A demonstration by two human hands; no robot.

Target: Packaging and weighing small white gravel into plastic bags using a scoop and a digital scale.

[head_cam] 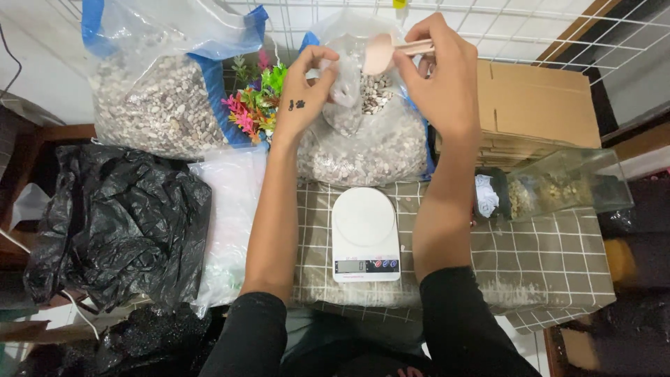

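My left hand [307, 87] pinches the open edge of a clear plastic bag of small pebbles [363, 150], holding its mouth apart. My right hand [436, 73] grips the handle of a pale wooden scoop [380, 52], whose bowl hangs over the bag's opening. Below the hands, a white kitchen scale [364, 234] with a bare round platform sits on a checked cloth [544, 258].
A second, larger bag of pebbles [157, 105] stands at the back left beside colourful plastic plants [255, 105]. Black plastic bags [115, 223] and a white bag [230, 223] lie at left. A cardboard box [537, 105] and a glass tank on its side [565, 185] are at right.
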